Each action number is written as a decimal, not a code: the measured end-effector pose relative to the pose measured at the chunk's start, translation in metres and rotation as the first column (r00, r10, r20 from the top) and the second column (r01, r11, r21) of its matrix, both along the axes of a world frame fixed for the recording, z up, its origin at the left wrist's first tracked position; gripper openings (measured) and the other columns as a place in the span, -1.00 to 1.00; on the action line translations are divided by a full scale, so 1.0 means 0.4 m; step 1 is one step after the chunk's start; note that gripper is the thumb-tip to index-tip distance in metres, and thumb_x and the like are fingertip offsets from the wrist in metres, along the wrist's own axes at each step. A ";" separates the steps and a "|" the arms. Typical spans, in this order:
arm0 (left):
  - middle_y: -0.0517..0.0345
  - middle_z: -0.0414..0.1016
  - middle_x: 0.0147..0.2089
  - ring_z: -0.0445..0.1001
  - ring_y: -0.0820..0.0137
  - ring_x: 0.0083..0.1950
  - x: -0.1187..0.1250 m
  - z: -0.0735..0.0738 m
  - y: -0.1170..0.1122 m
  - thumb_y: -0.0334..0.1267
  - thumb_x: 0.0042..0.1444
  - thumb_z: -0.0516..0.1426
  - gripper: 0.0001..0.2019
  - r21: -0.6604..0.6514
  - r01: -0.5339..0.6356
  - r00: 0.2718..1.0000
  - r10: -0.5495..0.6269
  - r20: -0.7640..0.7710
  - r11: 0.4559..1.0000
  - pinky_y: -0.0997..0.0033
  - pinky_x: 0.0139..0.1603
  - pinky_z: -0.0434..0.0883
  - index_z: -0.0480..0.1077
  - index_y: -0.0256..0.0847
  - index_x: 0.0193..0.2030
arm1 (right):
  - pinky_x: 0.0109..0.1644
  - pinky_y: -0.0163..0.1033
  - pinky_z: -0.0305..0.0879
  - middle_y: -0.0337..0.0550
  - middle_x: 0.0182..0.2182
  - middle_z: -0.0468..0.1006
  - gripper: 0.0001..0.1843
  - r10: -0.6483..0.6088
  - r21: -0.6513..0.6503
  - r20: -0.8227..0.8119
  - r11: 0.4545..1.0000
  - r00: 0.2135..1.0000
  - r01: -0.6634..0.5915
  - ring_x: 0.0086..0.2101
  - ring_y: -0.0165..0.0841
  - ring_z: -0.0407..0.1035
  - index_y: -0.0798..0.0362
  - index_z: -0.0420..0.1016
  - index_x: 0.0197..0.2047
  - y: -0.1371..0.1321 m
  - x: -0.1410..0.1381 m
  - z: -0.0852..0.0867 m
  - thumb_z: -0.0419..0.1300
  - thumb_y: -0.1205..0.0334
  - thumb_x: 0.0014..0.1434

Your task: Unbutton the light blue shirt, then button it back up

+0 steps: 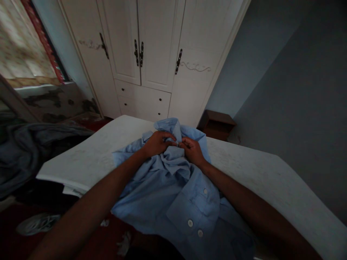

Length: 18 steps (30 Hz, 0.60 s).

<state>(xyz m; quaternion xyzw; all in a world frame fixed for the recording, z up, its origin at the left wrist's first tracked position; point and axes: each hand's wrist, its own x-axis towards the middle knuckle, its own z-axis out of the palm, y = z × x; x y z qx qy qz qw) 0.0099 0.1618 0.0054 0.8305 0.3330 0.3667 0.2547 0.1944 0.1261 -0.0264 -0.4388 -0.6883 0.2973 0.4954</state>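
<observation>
Though partly under a blue shirt [151, 195], white table [244, 162] near wardrobe [159, 43].

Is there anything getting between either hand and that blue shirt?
Nothing visible does. The left hand and right hand are bare and both directly on the blue shirt, close together at its bunched far part. Whether the folds hide anything underneath, I can't tell.

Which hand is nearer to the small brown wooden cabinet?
Right. The right hand, at the light-blue cloth shirt, is in front and left of the brown cabinet; the left hand, on the same shirt, is farther left.
</observation>
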 end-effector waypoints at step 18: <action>0.12 0.64 -0.25 0.56 0.30 -0.18 0.002 -0.021 0.012 -0.16 -0.05 0.24 -0.75 -0.152 -0.046 0.992 0.064 0.113 0.987 0.41 -0.10 0.44 0.60 -0.21 -0.25 | -0.45 -0.34 0.17 -0.33 -0.53 0.33 -0.69 0.034 -0.097 -0.088 0.994 0.996 -0.043 -0.51 -0.42 0.24 0.01 0.35 -0.38 0.008 0.000 -0.010 0.15 -0.07 0.12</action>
